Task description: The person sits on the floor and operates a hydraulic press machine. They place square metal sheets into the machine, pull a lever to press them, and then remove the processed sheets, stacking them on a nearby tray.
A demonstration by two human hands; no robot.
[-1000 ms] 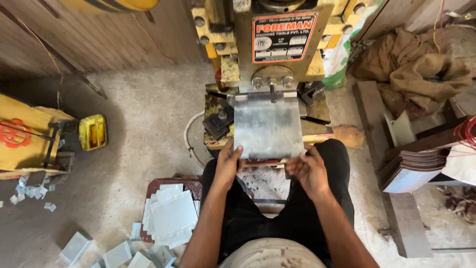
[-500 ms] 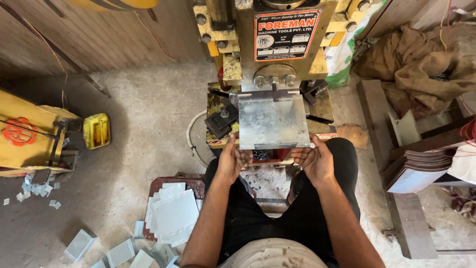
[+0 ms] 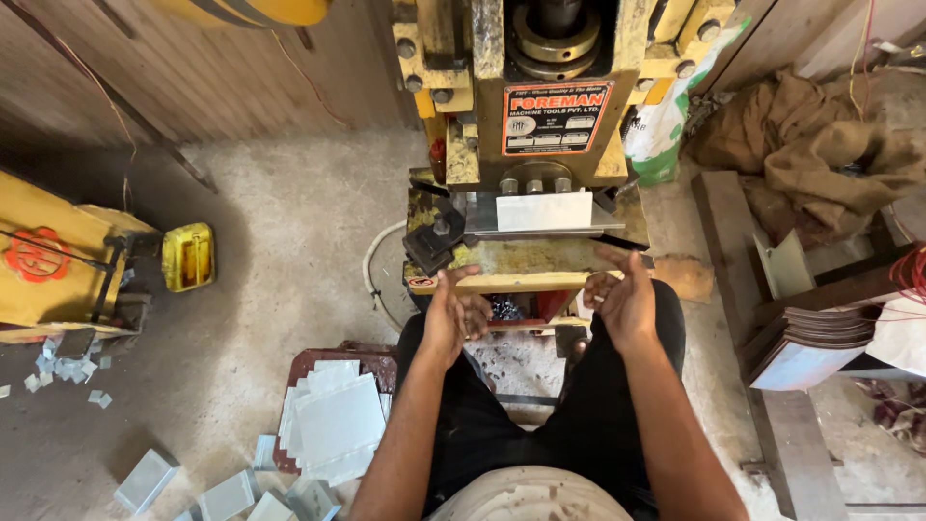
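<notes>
Seen from above, a seated person in dark trousers faces a yellow press machine (image 3: 540,106). Nearest, beside the left knee, a stack of pale sheet-metal blanks (image 3: 333,425) rests on a reddish tray on the floor. Above the lap, the left hand (image 3: 453,309) and right hand (image 3: 622,294) hover empty, fingers loosely spread and slightly curled, just short of the press table edge. Beyond them, a pale metal sheet (image 3: 543,212) sits on the press bed under the ram, apart from both hands. The piece appears placed for pressing; hands seem held away from the die. A stack of formed pieces (image 3: 805,342) lies to the right.
</notes>
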